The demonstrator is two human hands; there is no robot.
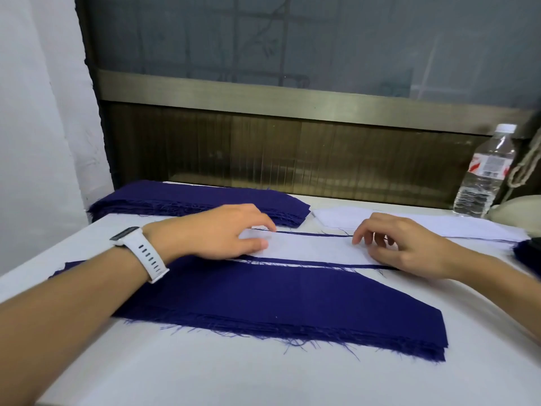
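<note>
Left hand [222,232], with a white watch [140,249] on its wrist, lies over the left end of a white strip [310,247]. Its fingers are stretched out and relaxed, and the thumb and fingertips press flat on the strip without curling round anything.

The right hand [407,247] rests on the strip's right end. Its fingers are bent and their tips come down at the strip's far edge. I cannot tell whether they pinch that edge or only touch it.

The strip runs left to right between the 2 hands, about mid-tabletop. It lies on a navy piece [322,263] of nearly the same outline, which shows only as thin dark lines along the strip's far and near edges. Just in front of it, toward the person, is a stack of navy cloth [278,303] with loose threads along its near edge. The left forearm crosses this stack's left end.

A 2nd navy stack [190,200] sits at the back left of the white tabletop [175,373], close behind the left hand. Flat white pieces [415,222] lie at the back right, behind the right hand. A clear water bottle [486,171] with a white cap stands upright at the far right, beside a hanging rope [527,165]. More navy cloth [530,256] shows at the right edge.
</note>
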